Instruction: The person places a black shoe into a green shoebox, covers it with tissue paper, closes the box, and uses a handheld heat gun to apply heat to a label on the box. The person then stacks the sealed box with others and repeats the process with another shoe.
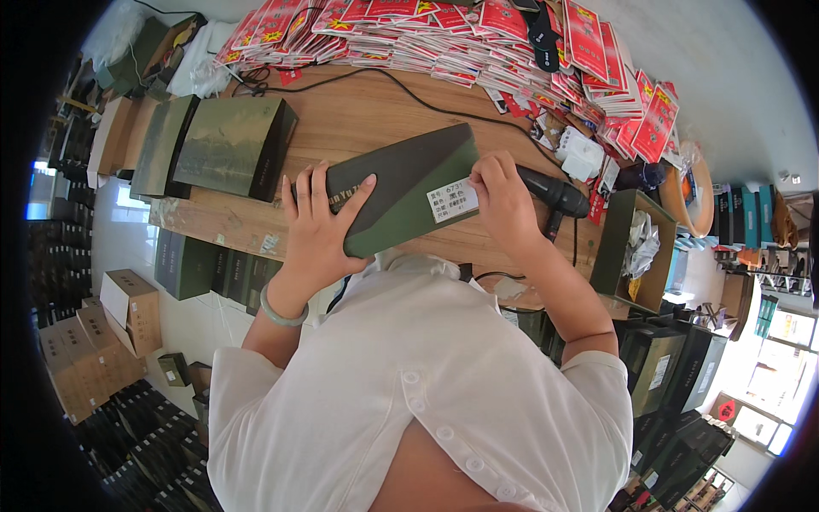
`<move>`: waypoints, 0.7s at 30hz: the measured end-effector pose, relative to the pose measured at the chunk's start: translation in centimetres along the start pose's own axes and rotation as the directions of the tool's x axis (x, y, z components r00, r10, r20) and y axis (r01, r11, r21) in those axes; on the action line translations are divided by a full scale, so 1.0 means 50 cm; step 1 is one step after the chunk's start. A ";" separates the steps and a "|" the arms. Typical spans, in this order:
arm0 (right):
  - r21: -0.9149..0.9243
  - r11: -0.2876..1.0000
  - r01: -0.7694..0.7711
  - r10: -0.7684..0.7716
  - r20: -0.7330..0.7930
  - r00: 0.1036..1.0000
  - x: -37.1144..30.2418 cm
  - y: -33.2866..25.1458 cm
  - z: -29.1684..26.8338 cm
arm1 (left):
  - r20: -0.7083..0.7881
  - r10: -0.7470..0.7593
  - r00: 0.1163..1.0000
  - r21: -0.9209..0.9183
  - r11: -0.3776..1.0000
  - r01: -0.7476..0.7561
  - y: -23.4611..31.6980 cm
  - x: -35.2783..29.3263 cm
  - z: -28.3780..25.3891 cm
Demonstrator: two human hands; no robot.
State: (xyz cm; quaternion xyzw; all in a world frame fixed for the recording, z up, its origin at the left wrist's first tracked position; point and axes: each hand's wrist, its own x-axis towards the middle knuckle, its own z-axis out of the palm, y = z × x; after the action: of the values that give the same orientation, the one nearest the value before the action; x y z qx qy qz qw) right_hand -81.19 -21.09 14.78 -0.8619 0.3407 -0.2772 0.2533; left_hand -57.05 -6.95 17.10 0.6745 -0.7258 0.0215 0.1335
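A dark green shoe box (pixel 409 158) is tilted in front of me above the wooden table. My left hand (pixel 317 224) grips its left part, fingers spread over the dark side and thumb under the lower edge. On the box's near green face is a white printed label (pixel 450 203). My right hand (pixel 505 198) pinches the label's upper right corner between thumb and fingertips. Just right of that hand lies a black hair dryer (pixel 556 193).
Two closed green boxes (pixel 229 147) stand at the table's left. Red printed packets (pixel 409 49) are piled along the back, with a black cable (pixel 444 109) before them. An open green box (pixel 607 247) holding crumpled paper sits at the right edge. Cardboard cartons (pixel 94 346) rest on the left floor.
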 end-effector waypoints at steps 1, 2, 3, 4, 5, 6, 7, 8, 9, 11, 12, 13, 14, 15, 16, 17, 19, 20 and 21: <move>-0.047 0.999 -0.002 0.003 0.015 1.000 -0.001 0.001 0.001 | -0.001 0.002 1.000 -0.004 1.000 -0.002 0.000 0.000 0.000; -0.058 0.998 -0.007 0.009 0.032 0.999 0.000 -0.001 -0.001 | -0.006 0.003 1.000 -0.004 1.000 -0.004 -0.001 0.000 0.002; -0.070 0.997 -0.013 0.016 0.049 0.999 0.002 -0.006 -0.003 | -0.010 0.005 1.000 -0.004 1.000 -0.005 -0.002 0.000 0.003; -0.079 0.997 -0.017 0.022 0.065 0.998 0.005 -0.010 -0.005 | -0.015 0.007 1.000 -0.001 1.000 -0.007 -0.003 0.000 0.003; -0.085 0.996 -0.014 0.020 0.074 0.997 0.008 -0.014 -0.006 | -0.012 0.004 1.000 -0.003 1.000 -0.004 -0.003 0.000 0.003; -0.090 0.996 -0.011 0.018 0.083 0.996 0.009 -0.017 -0.008 | -0.010 0.001 1.000 -0.005 1.000 -0.001 -0.003 0.000 0.003; -0.094 0.996 -0.009 0.018 0.092 0.996 0.010 -0.019 -0.008 | -0.005 0.000 1.000 -0.007 1.000 0.000 -0.003 0.000 0.003; -0.092 0.996 -0.003 0.012 0.093 0.996 0.011 -0.019 -0.008 | -0.001 -0.002 1.000 -0.010 1.000 0.002 -0.003 0.000 0.002; -0.090 0.996 0.002 0.006 0.094 0.996 0.012 -0.019 -0.007 | 0.003 -0.004 1.000 -0.012 1.000 0.004 -0.002 0.000 0.001; -0.080 0.997 0.019 -0.011 0.089 0.996 0.012 -0.019 -0.007 | 0.013 -0.007 1.000 -0.013 1.000 0.007 -0.002 -0.001 -0.001; -0.073 0.997 0.029 -0.023 0.083 0.996 0.012 -0.019 -0.006 | 0.018 -0.008 1.000 -0.012 1.000 0.008 -0.002 -0.001 -0.002; -0.065 0.997 0.042 -0.037 0.078 0.996 0.012 -0.020 -0.006 | 0.022 -0.010 1.000 -0.011 1.000 0.010 -0.003 -0.002 -0.002; -0.019 1.000 0.006 -0.005 0.070 0.998 0.011 -0.021 -0.008 | 0.026 -0.012 1.000 -0.012 1.000 0.012 -0.003 -0.002 -0.003; 0.026 0.999 -0.029 0.028 0.064 0.998 0.009 -0.024 -0.012 | 0.030 -0.013 0.999 -0.014 1.000 0.013 -0.003 -0.002 -0.003; 0.073 0.995 -0.061 0.057 0.059 0.997 0.008 -0.026 -0.015 | 0.032 -0.016 0.999 -0.014 1.000 0.017 -0.004 -0.002 -0.003; 0.110 0.990 -0.088 0.088 0.008 0.996 0.003 -0.027 -0.015 | 0.034 -0.018 0.999 -0.014 1.000 0.019 -0.005 -0.001 -0.003; 0.187 0.972 -0.141 0.160 -0.089 0.983 -0.008 -0.026 -0.014 | 0.039 -0.019 0.999 -0.019 1.000 0.020 -0.005 0.000 -0.002; 0.155 0.978 -0.142 0.160 -0.111 0.981 -0.010 -0.022 -0.011 | 0.036 -0.019 0.999 -0.020 1.000 0.019 -0.005 0.000 -0.002; 0.123 0.982 -0.144 0.160 -0.134 0.978 -0.013 -0.015 -0.006 | 0.034 -0.018 0.999 -0.021 1.000 0.018 -0.006 0.000 -0.002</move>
State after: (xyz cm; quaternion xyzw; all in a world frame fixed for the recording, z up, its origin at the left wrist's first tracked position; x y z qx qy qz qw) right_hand -81.45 -20.18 15.27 -0.7955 0.4068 -0.3368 0.2970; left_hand -56.74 -6.94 17.17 0.6798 -0.7220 0.0012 0.1288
